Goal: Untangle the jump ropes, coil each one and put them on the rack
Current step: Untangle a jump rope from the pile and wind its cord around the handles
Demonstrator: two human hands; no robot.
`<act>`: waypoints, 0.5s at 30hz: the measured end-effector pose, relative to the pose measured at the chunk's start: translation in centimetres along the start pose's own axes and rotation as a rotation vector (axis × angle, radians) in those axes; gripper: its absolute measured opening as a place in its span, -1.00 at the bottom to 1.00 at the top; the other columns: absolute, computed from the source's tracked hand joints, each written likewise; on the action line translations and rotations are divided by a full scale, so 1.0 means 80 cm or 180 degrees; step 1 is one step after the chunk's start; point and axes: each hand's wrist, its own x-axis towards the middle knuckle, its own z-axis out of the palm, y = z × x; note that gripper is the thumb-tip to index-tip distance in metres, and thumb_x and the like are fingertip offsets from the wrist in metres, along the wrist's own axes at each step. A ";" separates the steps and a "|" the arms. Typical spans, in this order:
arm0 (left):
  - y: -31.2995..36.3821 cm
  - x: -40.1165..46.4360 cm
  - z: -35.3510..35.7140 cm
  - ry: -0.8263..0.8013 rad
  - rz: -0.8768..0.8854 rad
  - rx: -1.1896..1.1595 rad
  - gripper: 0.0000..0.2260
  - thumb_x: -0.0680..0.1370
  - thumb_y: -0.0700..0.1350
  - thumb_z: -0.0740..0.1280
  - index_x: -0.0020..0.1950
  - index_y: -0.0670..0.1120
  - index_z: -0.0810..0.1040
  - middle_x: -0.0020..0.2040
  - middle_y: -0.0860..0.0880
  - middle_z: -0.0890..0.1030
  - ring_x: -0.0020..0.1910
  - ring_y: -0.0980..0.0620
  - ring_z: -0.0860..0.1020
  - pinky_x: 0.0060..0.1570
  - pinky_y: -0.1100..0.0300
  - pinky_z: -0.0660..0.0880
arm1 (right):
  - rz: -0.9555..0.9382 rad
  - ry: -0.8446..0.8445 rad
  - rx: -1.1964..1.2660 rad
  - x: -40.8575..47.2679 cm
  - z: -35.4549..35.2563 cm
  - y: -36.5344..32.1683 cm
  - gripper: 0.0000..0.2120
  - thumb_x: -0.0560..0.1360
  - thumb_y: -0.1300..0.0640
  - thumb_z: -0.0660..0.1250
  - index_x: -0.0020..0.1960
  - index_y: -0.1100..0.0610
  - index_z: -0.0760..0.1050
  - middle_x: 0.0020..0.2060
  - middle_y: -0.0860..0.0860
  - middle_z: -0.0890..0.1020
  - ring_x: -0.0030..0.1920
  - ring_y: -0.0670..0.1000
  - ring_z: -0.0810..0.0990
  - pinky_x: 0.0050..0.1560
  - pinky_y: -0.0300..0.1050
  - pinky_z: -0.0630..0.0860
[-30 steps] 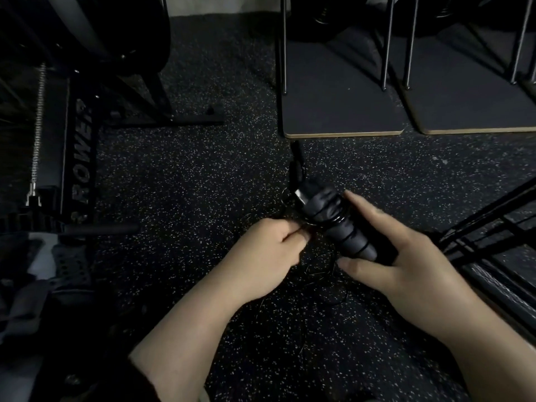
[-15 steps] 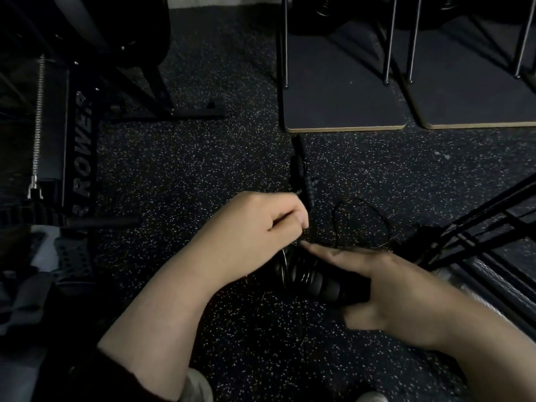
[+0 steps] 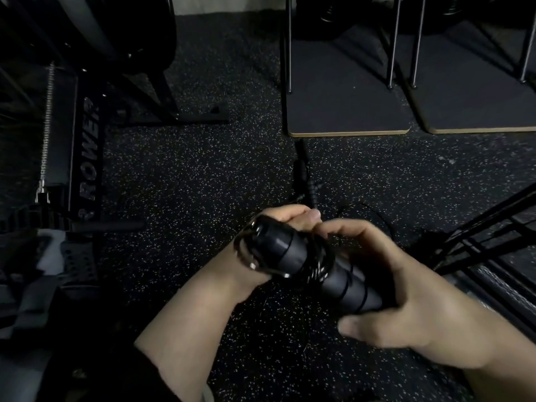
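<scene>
The person crouches over the speckled rubber floor (image 3: 185, 181), both hands raised a little above it with a bundle of black jump rope handles (image 3: 304, 264) held between them. The bundle's long axis runs on a diagonal, from its upper-left end near the left hand (image 3: 278, 227) down to the lower-right end, which sits in the right hand (image 3: 406, 288). Thin cord (image 3: 316, 265) is wound in several loops round the middle of the handles and round the upper-left end, where small metal fittings glint.

The right hand's fingers are curled round the lower part of the bundle, the thumb underneath, so that hand carries the weight. The left hand sits behind the upper end, fingers curled in and the thumb pressed forward by the right forefinger; it seems to be pinching cord there, though the dark cord against the dark handles makes that hard to confirm.

More rope lies on the floor just beyond the hands: another handle (image 3: 301, 172) pointing away toward the board (image 3: 348, 111) with metal legs, and a loose loop of cord (image 3: 374, 210) to the right of it.

My guess is that the wraps must come off the upper-left end, so the left hand, the nearer one, has to draw cord away along that diagonal while the right holds steady. The untangling looks far from finished.
</scene>
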 end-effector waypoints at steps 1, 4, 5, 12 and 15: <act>-0.008 0.001 0.003 0.0193 0.0017 -0.0101 -0.87 0.60 0.03 0.39 -0.08 0.10 0.71 -0.22 0.10 0.65 -0.20 0.13 0.60 -0.13 0.27 0.55 | 0.0066 -0.0030 0.0141 -0.038 -0.034 -0.010 -0.12 0.34 0.50 0.54 0.42 -0.19 0.39 0.30 0.13 0.63 0.31 0.22 0.61 0.30 0.28 0.55; -0.011 0.000 0.019 0.0402 -0.0128 -0.0037 -0.43 0.73 -0.17 0.16 -0.38 0.21 0.65 -0.41 0.05 0.52 -0.39 -0.01 0.40 -0.34 0.14 0.32 | 0.0458 0.0839 0.0112 -0.053 -0.081 -0.017 -0.27 0.32 0.35 0.58 0.27 -0.28 0.46 0.13 0.00 0.73 0.11 -0.04 0.71 0.08 -0.24 0.57; -0.006 0.000 0.027 0.0374 -0.0139 -0.0059 -0.39 0.73 -0.21 0.10 -0.42 0.20 0.61 -0.48 0.08 0.44 -0.46 0.04 0.30 -0.40 0.17 0.22 | 0.0429 0.0912 -0.0161 -0.052 -0.090 -0.009 -0.27 0.32 0.30 0.62 0.31 -0.23 0.44 0.06 -0.04 0.74 0.05 -0.09 0.71 0.06 -0.29 0.55; -0.004 0.005 0.036 0.0297 -0.0310 0.1185 -0.69 0.67 -0.08 0.18 -0.25 -0.10 0.47 -0.44 0.05 0.48 -0.51 0.11 0.32 -0.44 0.14 0.24 | 0.0706 0.1939 -0.0984 -0.041 -0.100 0.006 -0.41 0.37 0.02 0.60 0.33 -0.22 0.49 0.03 -0.21 0.73 0.06 -0.19 0.68 0.20 -0.07 0.54; -0.006 0.001 0.040 0.0183 0.0103 0.1902 -0.69 0.65 -0.04 0.27 -0.24 -0.15 0.44 -0.45 0.06 0.38 -0.50 0.11 0.27 -0.46 0.14 0.23 | 0.1116 0.1970 -0.1601 -0.045 -0.109 0.008 -0.50 0.43 0.06 0.59 0.13 -0.44 0.48 -0.10 -0.32 0.70 -0.10 -0.23 0.67 0.03 -0.09 0.62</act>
